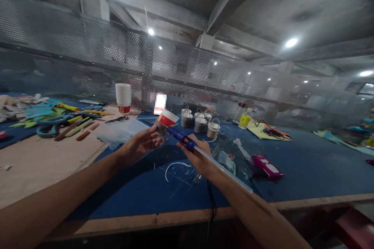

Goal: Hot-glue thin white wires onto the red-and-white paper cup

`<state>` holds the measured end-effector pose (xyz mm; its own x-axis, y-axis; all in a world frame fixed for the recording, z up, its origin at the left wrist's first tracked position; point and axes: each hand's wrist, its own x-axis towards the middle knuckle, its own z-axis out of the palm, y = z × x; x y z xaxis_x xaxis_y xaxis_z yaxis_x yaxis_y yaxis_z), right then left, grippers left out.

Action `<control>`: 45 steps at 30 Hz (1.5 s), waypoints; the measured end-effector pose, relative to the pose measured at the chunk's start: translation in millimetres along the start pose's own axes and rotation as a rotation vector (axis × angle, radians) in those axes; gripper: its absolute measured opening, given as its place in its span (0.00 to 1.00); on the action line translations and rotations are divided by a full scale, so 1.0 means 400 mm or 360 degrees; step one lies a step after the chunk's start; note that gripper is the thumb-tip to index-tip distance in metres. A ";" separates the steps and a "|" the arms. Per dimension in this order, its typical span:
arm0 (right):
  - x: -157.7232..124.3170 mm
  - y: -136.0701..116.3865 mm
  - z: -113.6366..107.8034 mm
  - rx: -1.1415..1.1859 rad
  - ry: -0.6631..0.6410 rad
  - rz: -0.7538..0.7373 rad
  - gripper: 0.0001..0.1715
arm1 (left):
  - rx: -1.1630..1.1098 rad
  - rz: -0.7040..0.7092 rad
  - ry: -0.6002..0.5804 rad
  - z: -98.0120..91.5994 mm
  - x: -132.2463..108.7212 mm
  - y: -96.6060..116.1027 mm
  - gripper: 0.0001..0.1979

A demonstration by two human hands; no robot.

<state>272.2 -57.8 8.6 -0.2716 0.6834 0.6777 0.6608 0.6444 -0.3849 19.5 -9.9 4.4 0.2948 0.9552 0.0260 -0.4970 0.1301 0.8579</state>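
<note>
In my left hand is a red and white paper cup, tilted on its side, with its lower part wrapped in something greyish like cord. My right hand is closed around a blue hot glue gun. A long translucent glue stick sticks out of its back and runs along my right forearm. The gun's tip points at the cup and is close to it; whether they touch I cannot tell. Just beyond stand several small cord-wrapped cups with handles.
A stack of paper cups stands at the back left, near scissors and pens. A magenta box lies to the right. Farther back are a yellow-labelled bottle and yellow paper. A perforated metal screen borders the table's rear.
</note>
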 end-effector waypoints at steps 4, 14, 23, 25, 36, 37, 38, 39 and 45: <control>-0.002 0.000 -0.001 0.0029 -0.0008 0.0019 0.20 | 0.0022 0.0019 0.0011 0.011 -0.009 0.004 0.11; -0.001 -0.001 -0.003 -0.0060 -0.0020 0.0009 0.20 | 0.0056 0.0043 -0.0015 0.016 -0.014 0.006 0.12; 0.000 0.004 0.001 -0.0121 0.0010 0.0005 0.19 | 0.0030 0.0032 -0.0022 0.012 -0.010 0.004 0.13; 0.000 0.004 -0.001 -0.0111 0.0009 0.0000 0.20 | 0.0015 0.0026 0.0002 0.012 -0.010 0.005 0.12; -0.004 0.010 -0.003 0.0001 -0.0014 0.0017 0.19 | -0.0025 0.0001 0.0102 0.024 -0.018 0.010 0.09; -0.004 0.009 -0.004 0.0008 -0.0020 0.0022 0.19 | -0.0028 -0.0001 0.0095 0.022 -0.017 0.010 0.10; -0.004 0.009 -0.004 0.0003 -0.0022 0.0026 0.19 | -0.0033 -0.0004 0.0087 0.021 -0.016 0.009 0.10; -0.003 0.009 -0.005 -0.0007 -0.0020 0.0025 0.19 | -0.0038 -0.0006 0.0077 0.019 -0.015 0.008 0.10; -0.003 0.011 0.000 -0.0071 0.0001 0.0015 0.18 | -0.0060 -0.0025 0.0045 0.015 -0.011 0.008 0.10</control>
<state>275.5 -55.6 6.2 -0.2649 0.6891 0.6745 0.6938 0.6220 -0.3629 21.3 -15.3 10.1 0.2802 0.9599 -0.0023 -0.5230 0.1546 0.8382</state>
